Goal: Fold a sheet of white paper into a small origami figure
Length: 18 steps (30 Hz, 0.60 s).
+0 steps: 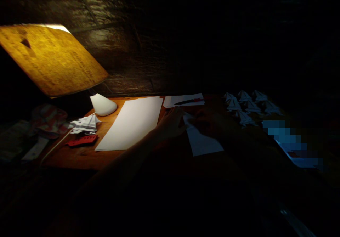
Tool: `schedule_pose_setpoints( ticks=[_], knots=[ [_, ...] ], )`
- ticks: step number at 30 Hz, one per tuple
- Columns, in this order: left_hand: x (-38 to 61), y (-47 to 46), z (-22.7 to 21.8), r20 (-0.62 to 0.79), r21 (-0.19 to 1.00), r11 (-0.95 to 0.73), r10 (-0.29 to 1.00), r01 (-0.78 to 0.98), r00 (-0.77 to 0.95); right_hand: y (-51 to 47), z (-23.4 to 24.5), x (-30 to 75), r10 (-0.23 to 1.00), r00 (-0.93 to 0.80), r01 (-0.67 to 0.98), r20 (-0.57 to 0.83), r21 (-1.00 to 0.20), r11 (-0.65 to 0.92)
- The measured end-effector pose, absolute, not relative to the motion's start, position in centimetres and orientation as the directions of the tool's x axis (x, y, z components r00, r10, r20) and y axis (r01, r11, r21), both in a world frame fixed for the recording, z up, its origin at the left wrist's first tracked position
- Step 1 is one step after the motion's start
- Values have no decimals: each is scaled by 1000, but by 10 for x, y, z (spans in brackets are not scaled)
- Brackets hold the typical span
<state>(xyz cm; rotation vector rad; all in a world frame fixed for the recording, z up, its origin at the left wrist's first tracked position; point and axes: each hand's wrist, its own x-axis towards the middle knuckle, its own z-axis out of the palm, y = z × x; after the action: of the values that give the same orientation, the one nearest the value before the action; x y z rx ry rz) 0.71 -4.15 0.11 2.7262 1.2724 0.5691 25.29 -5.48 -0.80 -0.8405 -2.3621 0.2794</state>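
A small white sheet (pixel 204 143) lies on the wooden table (pixel 79 157) in front of me, its upper corner folded. My left hand (pixel 171 123) reaches in from the lower left, and its curled fingers pinch the sheet's top left edge. My right hand (pixel 209 123) rests over the sheet's upper part. It is deep in shadow and its fingers cannot be made out. A large white sheet (pixel 132 123) lies just left of my left hand.
A lit lamp with a yellow shade (pixel 53 58) and white base (pixel 103 105) stands at the left. Folded paper pieces (pixel 86 123) and a red object (pixel 82 140) lie under it. Another sheet (pixel 172 100) carries a dark knife-like tool (pixel 187 101). Several folded paper figures (pixel 247 106) sit at the right.
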Motion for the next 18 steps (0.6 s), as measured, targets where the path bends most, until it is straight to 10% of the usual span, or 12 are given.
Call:
schedule_pose_setpoints(
  ticks=[18],
  knots=[
    [-3, -30, -5, 347, 226, -675, 729, 702, 590, -53, -8, 258, 651, -647, 492, 397, -435, 754]
  ],
)
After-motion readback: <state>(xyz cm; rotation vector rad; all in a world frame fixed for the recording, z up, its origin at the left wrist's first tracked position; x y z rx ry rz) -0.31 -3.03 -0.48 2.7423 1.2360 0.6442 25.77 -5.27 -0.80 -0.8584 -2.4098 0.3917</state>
